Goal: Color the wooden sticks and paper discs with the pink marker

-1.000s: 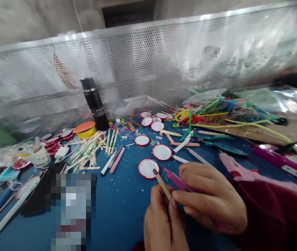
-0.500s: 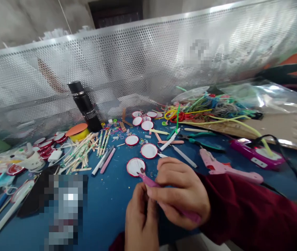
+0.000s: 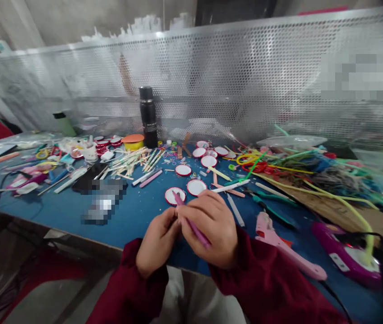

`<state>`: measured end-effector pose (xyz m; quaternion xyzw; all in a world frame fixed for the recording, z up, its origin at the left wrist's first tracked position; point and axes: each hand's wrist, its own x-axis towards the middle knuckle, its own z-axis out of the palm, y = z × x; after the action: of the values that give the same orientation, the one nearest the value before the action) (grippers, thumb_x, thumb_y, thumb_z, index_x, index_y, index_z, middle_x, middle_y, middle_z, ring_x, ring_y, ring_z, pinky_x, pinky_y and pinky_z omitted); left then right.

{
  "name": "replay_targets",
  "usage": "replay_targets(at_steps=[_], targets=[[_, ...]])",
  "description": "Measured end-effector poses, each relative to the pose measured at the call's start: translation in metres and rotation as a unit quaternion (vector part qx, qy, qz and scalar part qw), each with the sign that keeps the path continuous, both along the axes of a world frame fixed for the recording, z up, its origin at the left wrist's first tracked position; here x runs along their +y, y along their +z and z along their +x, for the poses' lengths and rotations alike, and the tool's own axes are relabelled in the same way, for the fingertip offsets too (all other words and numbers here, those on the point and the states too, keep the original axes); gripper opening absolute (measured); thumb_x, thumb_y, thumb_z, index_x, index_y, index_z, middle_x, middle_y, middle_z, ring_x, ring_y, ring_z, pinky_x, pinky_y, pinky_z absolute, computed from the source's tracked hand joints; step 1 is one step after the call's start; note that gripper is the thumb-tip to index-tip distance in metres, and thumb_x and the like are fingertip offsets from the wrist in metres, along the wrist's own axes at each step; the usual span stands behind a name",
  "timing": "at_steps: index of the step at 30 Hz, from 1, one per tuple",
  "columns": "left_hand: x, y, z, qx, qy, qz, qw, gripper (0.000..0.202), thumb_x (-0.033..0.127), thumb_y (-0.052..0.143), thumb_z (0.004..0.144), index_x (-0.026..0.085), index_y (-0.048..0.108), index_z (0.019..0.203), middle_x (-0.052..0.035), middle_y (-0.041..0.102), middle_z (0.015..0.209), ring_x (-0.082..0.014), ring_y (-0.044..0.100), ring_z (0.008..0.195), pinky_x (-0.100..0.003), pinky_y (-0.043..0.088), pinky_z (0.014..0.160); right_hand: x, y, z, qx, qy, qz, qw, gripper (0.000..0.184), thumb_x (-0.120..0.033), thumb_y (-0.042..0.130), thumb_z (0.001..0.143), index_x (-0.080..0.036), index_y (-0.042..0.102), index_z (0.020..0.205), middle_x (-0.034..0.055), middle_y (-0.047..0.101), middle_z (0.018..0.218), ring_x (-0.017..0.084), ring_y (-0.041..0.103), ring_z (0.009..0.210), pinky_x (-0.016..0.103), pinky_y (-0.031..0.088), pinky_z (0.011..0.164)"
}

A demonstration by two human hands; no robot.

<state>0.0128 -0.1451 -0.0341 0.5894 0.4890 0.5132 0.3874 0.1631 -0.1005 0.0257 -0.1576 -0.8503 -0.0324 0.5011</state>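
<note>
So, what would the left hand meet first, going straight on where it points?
Most likely the right hand, close beside the left hand along that line; depth and contact are unclear.

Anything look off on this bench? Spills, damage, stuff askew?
Nothing plainly broken or spilled. Untidy, though: many wooden sticks lie crisscrossed rather than lined up, and small coloured bits are strewn loose by the black bottle. The pink glue gun lies close to the right sleeve, where it might get bumped.
</note>
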Motion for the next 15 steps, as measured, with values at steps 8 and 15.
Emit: replay_targets(at_steps=[8, 15], targets=[[0.001, 0.002, 0.001, -0.055, 0.002, -0.013, 0.998, 0.028, 0.041, 0.051, 0.097, 0.018, 0.053, 0.08, 0.0037, 0.054, 0.064, -0.009, 0.046, 0.055, -0.021, 0.038, 0.056, 0.003, -0.006, -0.001, 0.051, -0.002, 0.077, 0.996, 0.028, -0.009, 0.063, 0.076, -0.022, 0.062, 0.101, 0.0018, 0.069, 0.079, 0.018, 0.062, 0.067, 0.043, 0.051, 0.082], [0.001, 0.001, -0.001, -0.037, 0.01, -0.032, 0.999, 0.022, 0.036, 0.048, 0.098, 0.02, 0.053, 0.113, 0.0049, 0.054, 0.065, -0.0111, 0.049, 0.055, -0.022, 0.039, 0.053, -0.011, -0.022, 0.001, 0.028, -0.144, 0.024, 0.989, 0.027, -0.011, 0.064, 0.081, -0.024, 0.064, 0.105, 0.0028, 0.07, 0.086, 0.019, 0.065, 0.076, 0.045, 0.049, 0.089]])
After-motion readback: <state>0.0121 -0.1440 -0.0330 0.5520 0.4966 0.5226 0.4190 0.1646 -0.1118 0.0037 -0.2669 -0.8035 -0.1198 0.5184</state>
